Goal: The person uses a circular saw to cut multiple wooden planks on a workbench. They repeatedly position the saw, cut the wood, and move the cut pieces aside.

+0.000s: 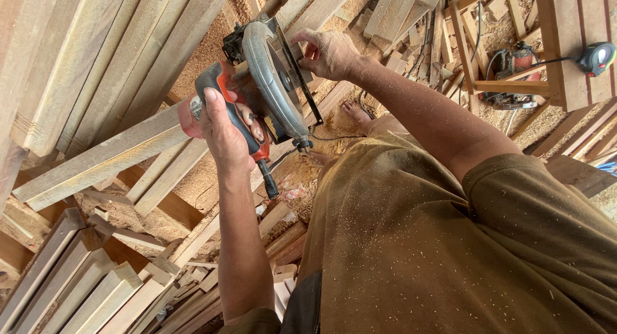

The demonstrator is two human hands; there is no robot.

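My left hand (225, 125) is wrapped around the red and black handle of a circular saw (270, 83), thumb lying along the top of the grip. The saw's grey blade guard points up and away from me, and its cord (267, 180) hangs below the handle. My right hand (328, 51) reaches past the saw, its fingers curled down on a narrow wooden strip (334, 93) right beside the blade guard. The blade itself is hidden by the guard. My bare feet (360, 112) show beneath the saw.
Long planks (96, 160) lean at the left, and stacked boards (77, 289) lie at the lower left. Sawdust and offcuts cover the floor. At the upper right are a wooden frame (553, 51), a second red power tool (514, 70) and a tape measure (598, 56).
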